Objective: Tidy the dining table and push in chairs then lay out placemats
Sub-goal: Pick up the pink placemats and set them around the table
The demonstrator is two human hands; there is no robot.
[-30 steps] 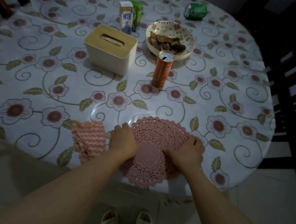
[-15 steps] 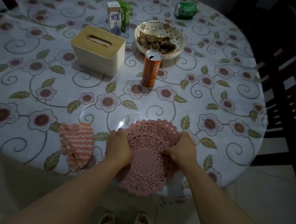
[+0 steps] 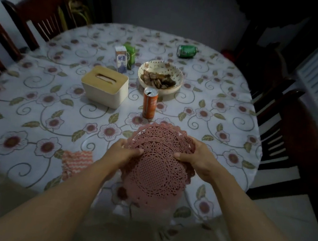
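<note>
Where it lay flat under both palms a second ago, the pink placemat (image 3: 157, 165) is now lifted off the near table (image 3: 31, 169) edge, pinched by left hand (image 3: 124, 153) and right hand (image 3: 195, 159) at opposite rims. Beyond, orange can (image 3: 149, 105), bowl (image 3: 160, 77) and tissue box (image 3: 105, 85) remain uncleared; laying out seems premature.

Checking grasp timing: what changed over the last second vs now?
Both hands went from pressing the pink lace placemats flat at the near edge to gripping them: left hand and right hand pinch opposite sides, far edge lifted toward the orange can. The camera view also pulled back. Striped cloth, tissue box, bowl unmoved.
</note>
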